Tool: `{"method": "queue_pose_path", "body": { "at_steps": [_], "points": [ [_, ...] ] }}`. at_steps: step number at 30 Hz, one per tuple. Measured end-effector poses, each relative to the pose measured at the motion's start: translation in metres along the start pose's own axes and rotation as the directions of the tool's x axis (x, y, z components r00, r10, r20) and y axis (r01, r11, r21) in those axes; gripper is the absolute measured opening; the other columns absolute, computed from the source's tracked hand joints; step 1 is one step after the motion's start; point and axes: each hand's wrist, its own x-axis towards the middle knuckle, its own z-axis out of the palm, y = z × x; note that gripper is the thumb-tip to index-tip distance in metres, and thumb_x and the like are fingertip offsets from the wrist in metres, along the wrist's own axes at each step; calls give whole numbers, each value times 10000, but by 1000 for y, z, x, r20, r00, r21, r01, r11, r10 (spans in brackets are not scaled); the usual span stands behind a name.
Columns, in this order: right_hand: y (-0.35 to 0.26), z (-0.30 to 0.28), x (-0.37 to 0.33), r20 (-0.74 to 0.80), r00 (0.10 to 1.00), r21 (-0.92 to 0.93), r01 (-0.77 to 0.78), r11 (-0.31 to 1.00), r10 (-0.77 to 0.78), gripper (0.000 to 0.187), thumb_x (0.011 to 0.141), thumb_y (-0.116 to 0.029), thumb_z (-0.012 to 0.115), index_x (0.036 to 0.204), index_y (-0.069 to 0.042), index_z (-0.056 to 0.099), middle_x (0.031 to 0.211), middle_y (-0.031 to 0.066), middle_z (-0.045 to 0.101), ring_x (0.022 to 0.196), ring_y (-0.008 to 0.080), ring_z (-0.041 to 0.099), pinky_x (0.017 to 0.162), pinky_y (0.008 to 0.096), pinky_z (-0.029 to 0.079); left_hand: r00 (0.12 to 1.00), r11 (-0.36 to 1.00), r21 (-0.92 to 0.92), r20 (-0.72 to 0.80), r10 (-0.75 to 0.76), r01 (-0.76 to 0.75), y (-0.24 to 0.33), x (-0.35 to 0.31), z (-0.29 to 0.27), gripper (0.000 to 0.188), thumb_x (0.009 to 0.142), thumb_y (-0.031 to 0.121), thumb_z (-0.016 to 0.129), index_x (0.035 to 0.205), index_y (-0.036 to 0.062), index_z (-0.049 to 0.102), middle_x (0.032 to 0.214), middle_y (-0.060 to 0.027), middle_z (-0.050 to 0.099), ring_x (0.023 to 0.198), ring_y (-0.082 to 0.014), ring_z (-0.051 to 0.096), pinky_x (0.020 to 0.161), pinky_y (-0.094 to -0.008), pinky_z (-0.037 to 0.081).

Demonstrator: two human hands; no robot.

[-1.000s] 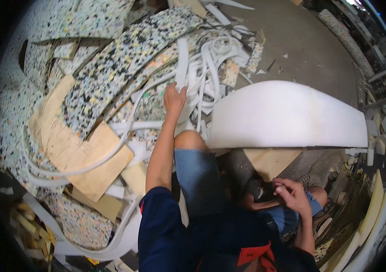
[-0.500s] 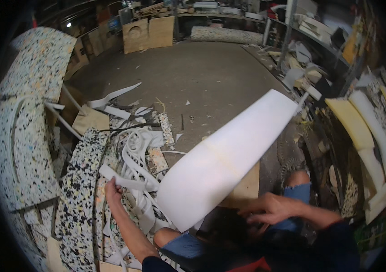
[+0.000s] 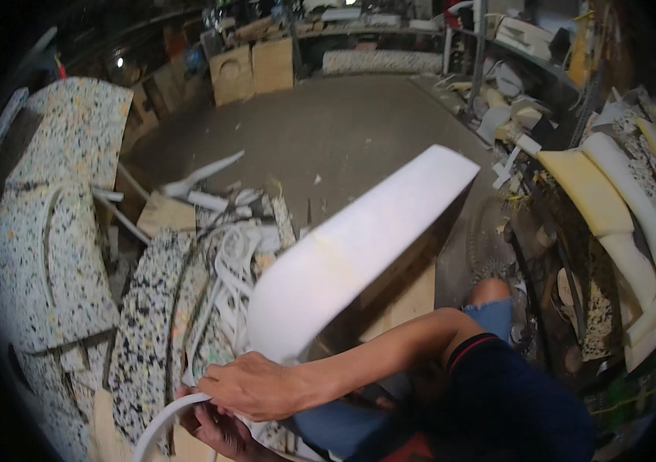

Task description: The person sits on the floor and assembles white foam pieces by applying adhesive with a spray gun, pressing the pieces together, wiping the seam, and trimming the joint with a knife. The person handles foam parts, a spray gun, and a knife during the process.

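White strip (image 3: 160, 422): long axis curves down-left from left hand (image 3: 222, 433).

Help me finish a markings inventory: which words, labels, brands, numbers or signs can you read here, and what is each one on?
None can be read.
Curved white strip: no text visible.
Large white foam piece: no text visible.
Dark shirt: nothing readable.
Things on the back shelf: too small and blurred to tell.
Green item at lower right: too dark and blurred to tell.
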Motion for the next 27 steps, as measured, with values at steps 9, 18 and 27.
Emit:
{"method": "queue_pose_path", "body": {
  "at_steps": [9, 18, 27],
  "points": [
    [-7, -23, -107, 298, 955, -65, 22, 998, -1, 147, 812, -142, 650, 834, -14, 584, 726, 135, 581, 600, 324, 649, 486, 430, 493, 647, 311, 670, 738, -189, -674, 49, -73, 18, 236, 858, 107, 737, 1046, 8, 634, 868, -171, 649, 820, -339, 643, 732, -410, 502],
    [38, -74, -169, -132, 978, -448, -202, 871, 159, 180, 842, -160, 657, 730, -47, 572, 698, 113, 579, 639, 273, 660, 530, 406, 512, 488, 747, 420, 861, -146, -516, 29, -103, 43, 152, 793, 44, 744, 792, 44, 592, 612, -93, 500, 507, -277, 487, 475, -377, 374],
    [31, -122, -214, -284, 557, 670, -467, 577, 780, 170, 979, -137, 628, 1081, -23, 702, 949, 41, 689, 858, 93, 632, 725, 256, 519, 758, 162, 746, 652, 15, -646, 24, -71, 48, 619, 803, 101, 761, 1366, -20, 532, 1236, -205, 609, 1093, -324, 617, 850, -394, 516]
  ]
}}
